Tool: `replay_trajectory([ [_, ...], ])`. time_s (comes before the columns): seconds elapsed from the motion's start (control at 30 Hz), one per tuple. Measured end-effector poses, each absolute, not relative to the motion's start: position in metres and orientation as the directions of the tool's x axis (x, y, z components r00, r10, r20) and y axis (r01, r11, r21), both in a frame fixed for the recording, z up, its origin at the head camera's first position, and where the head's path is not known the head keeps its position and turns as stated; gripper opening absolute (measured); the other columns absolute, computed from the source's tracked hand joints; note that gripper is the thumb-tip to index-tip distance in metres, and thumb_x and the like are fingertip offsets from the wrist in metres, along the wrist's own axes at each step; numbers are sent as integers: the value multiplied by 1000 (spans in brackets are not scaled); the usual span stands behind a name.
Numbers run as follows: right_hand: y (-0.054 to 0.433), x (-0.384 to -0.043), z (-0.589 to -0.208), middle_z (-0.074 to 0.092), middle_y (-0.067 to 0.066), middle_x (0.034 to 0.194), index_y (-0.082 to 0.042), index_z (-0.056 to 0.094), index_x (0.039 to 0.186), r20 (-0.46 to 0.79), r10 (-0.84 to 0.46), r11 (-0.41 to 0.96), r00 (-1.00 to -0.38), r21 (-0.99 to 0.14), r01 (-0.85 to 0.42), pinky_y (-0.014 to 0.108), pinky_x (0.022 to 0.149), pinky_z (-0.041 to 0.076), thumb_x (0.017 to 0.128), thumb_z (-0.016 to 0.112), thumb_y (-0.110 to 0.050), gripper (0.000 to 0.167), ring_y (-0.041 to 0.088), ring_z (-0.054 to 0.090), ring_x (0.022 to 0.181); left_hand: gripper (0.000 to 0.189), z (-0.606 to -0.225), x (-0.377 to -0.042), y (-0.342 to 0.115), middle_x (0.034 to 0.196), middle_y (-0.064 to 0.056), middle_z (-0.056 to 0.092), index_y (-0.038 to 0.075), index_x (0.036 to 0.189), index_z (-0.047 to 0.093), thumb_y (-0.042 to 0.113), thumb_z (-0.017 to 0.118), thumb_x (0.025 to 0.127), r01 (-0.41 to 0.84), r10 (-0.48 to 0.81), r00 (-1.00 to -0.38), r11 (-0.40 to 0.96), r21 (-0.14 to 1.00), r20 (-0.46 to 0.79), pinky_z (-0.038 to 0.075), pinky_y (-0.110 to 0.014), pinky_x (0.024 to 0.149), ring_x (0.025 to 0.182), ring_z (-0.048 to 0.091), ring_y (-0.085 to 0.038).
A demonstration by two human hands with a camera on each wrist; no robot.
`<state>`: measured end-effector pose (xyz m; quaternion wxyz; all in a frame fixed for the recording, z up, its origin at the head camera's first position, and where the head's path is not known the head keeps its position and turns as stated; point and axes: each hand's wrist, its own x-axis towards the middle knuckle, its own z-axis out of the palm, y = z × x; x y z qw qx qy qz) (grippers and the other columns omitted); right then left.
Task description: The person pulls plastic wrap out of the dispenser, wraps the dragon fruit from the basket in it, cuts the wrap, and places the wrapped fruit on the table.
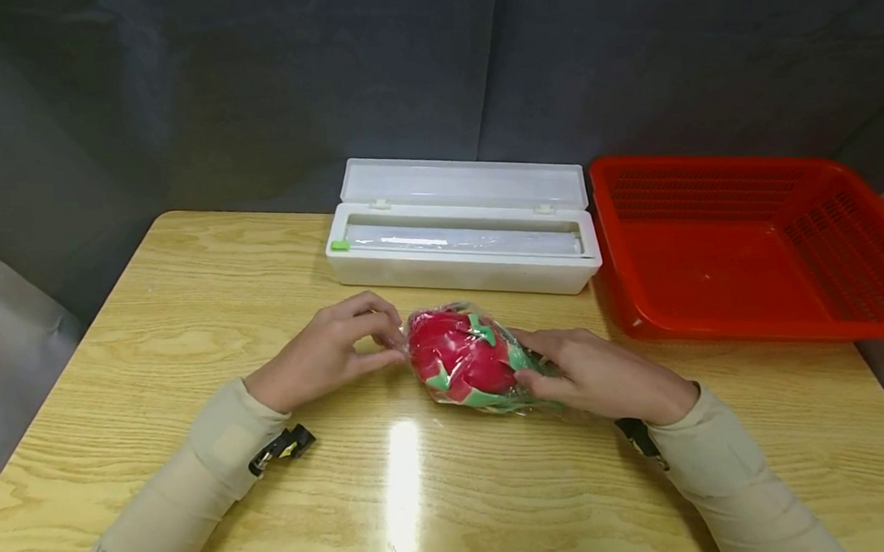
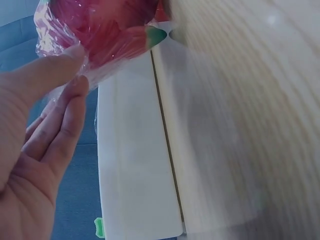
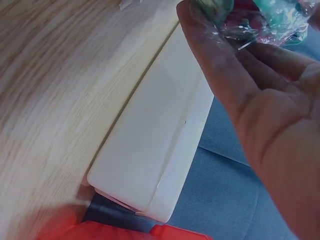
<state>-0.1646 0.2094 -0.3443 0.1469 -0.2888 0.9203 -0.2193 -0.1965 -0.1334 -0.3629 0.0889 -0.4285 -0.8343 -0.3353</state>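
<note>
A red dragon fruit (image 1: 457, 354) with green scale tips lies between both hands, wrapped in clear cling film. At its left end the left hand (image 1: 340, 344) pinches the film between thumb and fingertips, which the left wrist view shows close up on the crinkled film (image 2: 95, 75). The right hand (image 1: 590, 372) grips the fruit's other end, thumb on the near side and fingers along the far side. In the right wrist view, the fingers (image 3: 220, 60) reach under the wrapped end. Part of that end is hidden behind the right hand.
Behind the fruit stands a white cling film box (image 1: 465, 279), its lid (image 1: 467, 183) raised, with a film roll (image 1: 463, 240) inside and a green slider (image 1: 339, 245) at its left. A red plastic basket (image 1: 715, 328) sits at the right. A dark curtain (image 1: 290, 92) hangs behind the wooden table (image 1: 210, 280).
</note>
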Motion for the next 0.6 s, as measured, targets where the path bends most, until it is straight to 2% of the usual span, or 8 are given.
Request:
replay_trajectory([
  [0.13, 210, -165, -344, 68, 6, 138, -9, 50, 153, -146, -591, 741, -794, -486, -462, 49, 105, 58, 101, 62, -49, 67, 21, 68, 118, 17, -361, -196, -132, 99, 2, 72, 14, 91, 74, 8, 87, 82, 803, 671, -583, 385, 455, 458, 63, -24, 82, 92, 71, -10],
  [0.33, 210, -164, -345, 70, 4, 135, -10, 51, 153, -114, -606, 728, -787, -477, -492, 47, 103, 59, 101, 62, -48, 65, 19, 69, 116, 17, -357, -192, -132, 102, 1, 74, 12, 92, 74, 6, 86, 82, 836, 709, -542, 398, 378, 451, 62, -22, 87, 96, 74, -10],
  [0.6, 211, -162, -346, 71, 2, 131, -9, 53, 151, -58, -631, 699, -773, -475, -535, 45, 101, 60, 100, 66, -42, 62, 17, 70, 114, 17, -351, -189, -134, 98, 1, 76, 9, 93, 74, 4, 86, 81, 877, 766, -473, 366, 309, 435, 63, -23, 87, 92, 73, -9],
])
